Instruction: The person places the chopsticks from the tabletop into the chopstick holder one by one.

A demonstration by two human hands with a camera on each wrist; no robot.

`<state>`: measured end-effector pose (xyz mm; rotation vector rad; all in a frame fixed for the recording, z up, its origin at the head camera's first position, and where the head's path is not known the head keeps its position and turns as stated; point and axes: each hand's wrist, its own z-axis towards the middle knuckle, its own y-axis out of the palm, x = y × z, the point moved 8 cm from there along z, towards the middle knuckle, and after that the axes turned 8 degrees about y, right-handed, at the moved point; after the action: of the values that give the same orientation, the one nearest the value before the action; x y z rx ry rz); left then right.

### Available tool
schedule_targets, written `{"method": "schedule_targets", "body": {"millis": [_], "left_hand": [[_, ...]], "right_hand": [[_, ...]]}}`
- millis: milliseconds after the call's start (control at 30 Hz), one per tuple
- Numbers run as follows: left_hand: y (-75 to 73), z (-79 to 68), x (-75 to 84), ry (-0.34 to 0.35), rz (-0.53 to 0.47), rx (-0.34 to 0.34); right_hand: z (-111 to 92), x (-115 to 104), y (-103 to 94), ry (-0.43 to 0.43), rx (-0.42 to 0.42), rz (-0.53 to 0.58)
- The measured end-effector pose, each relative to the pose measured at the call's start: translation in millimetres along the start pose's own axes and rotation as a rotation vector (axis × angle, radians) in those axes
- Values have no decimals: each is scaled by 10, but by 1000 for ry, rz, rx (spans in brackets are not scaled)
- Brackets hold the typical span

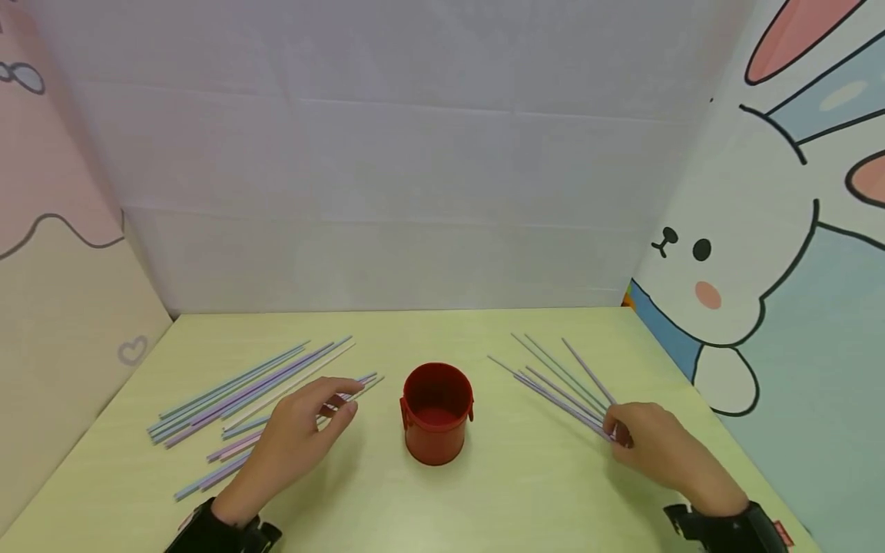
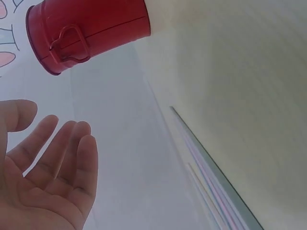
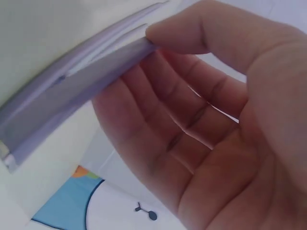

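A small red bucket (image 1: 434, 453) with side handles stands upright at the middle of the table. To its left, my left hand (image 1: 302, 435) hovers over a spread of thin pastel sticks (image 1: 266, 388); its fingers are loosely bent and nothing is between them. In the left wrist view the palm of that hand (image 2: 53, 177) is bare, with the bucket (image 2: 103, 28) beyond it. My right hand (image 1: 653, 442) pinches a purple stick (image 3: 91, 76) between thumb and fingertips. Several more purple and green sticks (image 1: 563, 374) fan out from under that hand, their near ends hidden.
The pale yellow table (image 1: 442, 514) ends at a white back wall (image 1: 401, 169). A cartoon-printed panel (image 1: 816, 369) borders the right side, and a pink and cream panel (image 1: 62, 330) borders the left. Black straps are on both wrists.
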<state>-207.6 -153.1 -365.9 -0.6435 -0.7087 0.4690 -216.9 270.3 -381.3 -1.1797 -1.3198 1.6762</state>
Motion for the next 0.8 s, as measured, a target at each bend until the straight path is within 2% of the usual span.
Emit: {"method": "schedule_targets", "body": {"millis": [133,300,400,500,667,800], "left_hand": [[-23,134,73,36,-9,19],[-96,335,226,113,52,51],[-156,481,390,167,120,69],[-181,644,629,238,192,71],[-70,863,1042,408,306,16],[82,945,1199,485,378,-47]], "right_hand": [[131,-199,-137,-15,31,13],[284,-548,-374,-48,122,3],[376,-813,-507,-91,170,9],[453,-1091,-591,-137,194,20],[539,-1483,-662,-209,225,19],[576,-1691,-669,-260,246,17]]}}
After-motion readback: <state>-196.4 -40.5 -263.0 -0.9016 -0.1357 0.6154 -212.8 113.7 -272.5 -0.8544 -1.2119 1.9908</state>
